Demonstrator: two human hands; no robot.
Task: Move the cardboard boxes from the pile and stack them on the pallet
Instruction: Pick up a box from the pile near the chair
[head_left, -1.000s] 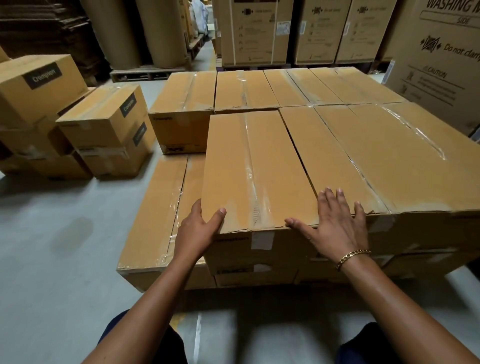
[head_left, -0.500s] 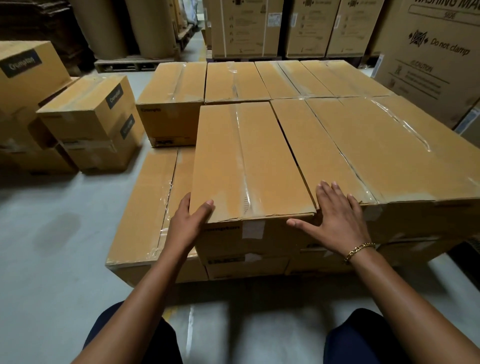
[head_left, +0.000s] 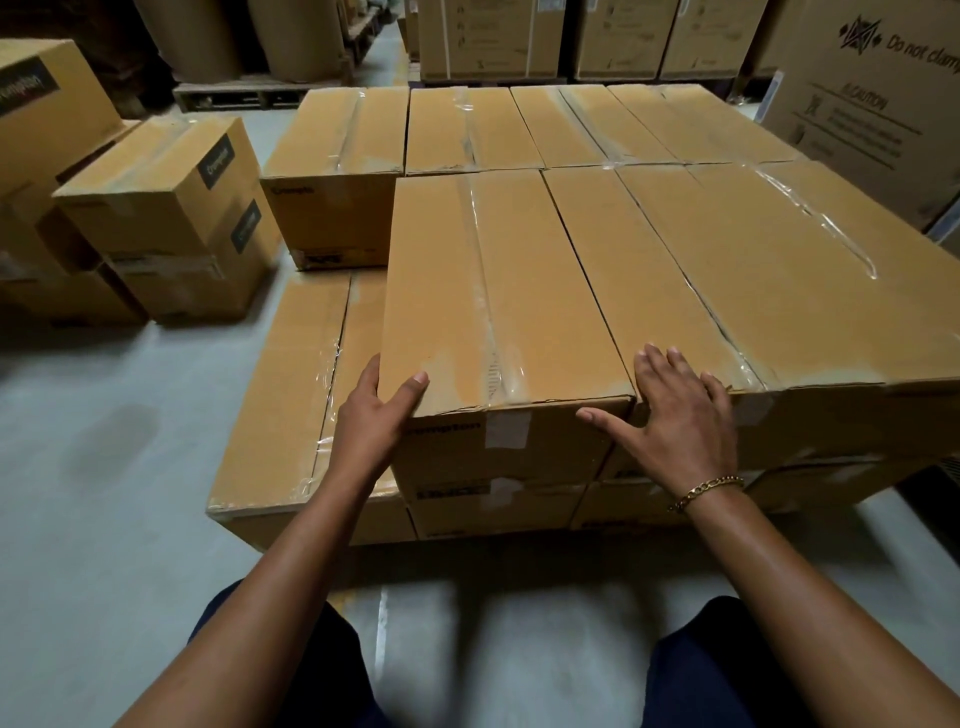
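Observation:
A long taped cardboard box (head_left: 498, 291) lies on top at the near left of the stack of boxes (head_left: 779, 270) in front of me. My left hand (head_left: 374, 415) grips its near left corner, thumb on the top and fingers down the left side. My right hand (head_left: 680, 415) lies flat with spread fingers on the neighbouring box's top at the seam, its thumb against the front face of the box. The pile of smaller labelled boxes (head_left: 171, 208) sits on the floor to the left. The pallet under the stack is hidden.
A lower box (head_left: 291, 395) juts out at the stack's left, one layer down. Large appliance cartons (head_left: 872, 104) stand at the right and back. Paper rolls (head_left: 296, 36) rest on a wooden pallet (head_left: 249, 93) behind. Bare grey floor (head_left: 104, 493) lies left of me.
Both hands keep the same places on the boxes. My view has shifted slightly lower and closer to the stack.

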